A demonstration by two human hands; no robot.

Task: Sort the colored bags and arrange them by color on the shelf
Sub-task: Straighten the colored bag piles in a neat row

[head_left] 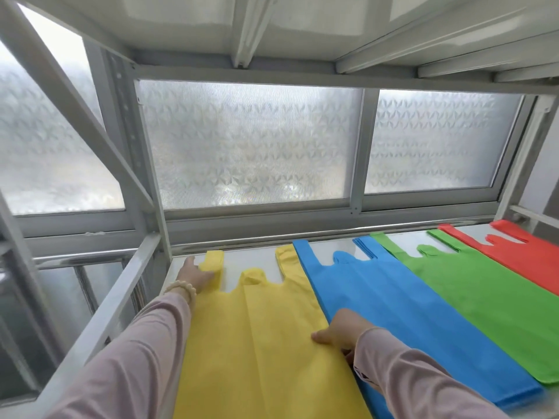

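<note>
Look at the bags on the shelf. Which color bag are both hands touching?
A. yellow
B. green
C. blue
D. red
A: the left hand holds a handle of the yellow bag, and the right hand presses on its right edge beside the blue bag; the green bag and red bag lie untouched further right.

Behind the rack we see a frosted window with a leaf-like pattern, its grey frame splitting it into panes, a steel rail running along its sill, and grey struts crossing overhead beneath the upper tier.
</note>
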